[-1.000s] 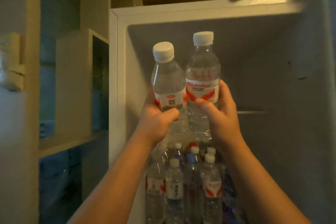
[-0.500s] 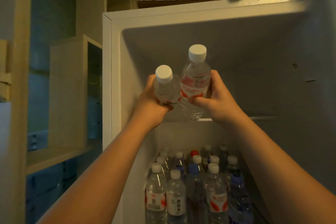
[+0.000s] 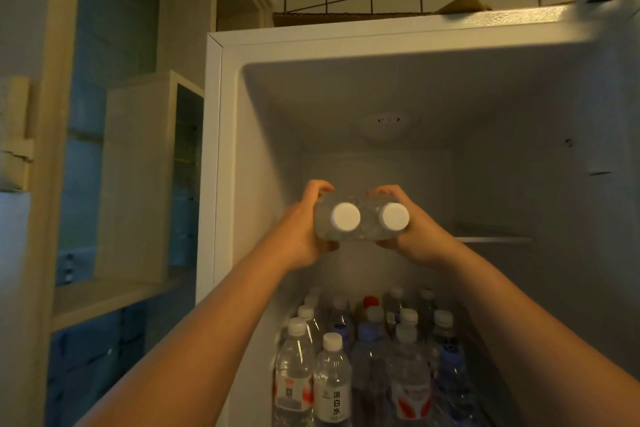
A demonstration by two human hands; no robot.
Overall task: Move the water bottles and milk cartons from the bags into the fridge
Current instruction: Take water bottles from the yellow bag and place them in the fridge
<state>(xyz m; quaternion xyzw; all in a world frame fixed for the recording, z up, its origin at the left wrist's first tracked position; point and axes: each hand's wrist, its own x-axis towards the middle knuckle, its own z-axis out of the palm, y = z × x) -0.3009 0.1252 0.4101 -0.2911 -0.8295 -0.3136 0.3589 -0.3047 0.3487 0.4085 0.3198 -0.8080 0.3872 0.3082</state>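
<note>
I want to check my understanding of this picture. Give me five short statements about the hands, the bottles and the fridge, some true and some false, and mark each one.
1. The left hand grips the left bottle, and the right hand grips the right bottle. True.
2. Both held bottles have blue caps. False: both caps are white.
3. The held bottles point their caps toward the camera. True.
4. The part of the fridge below the hands holds nothing. False: many standing bottles fill it.
5. Every cap down there is white. False: there is one red-capped bottle, and some caps look blue.
</note>
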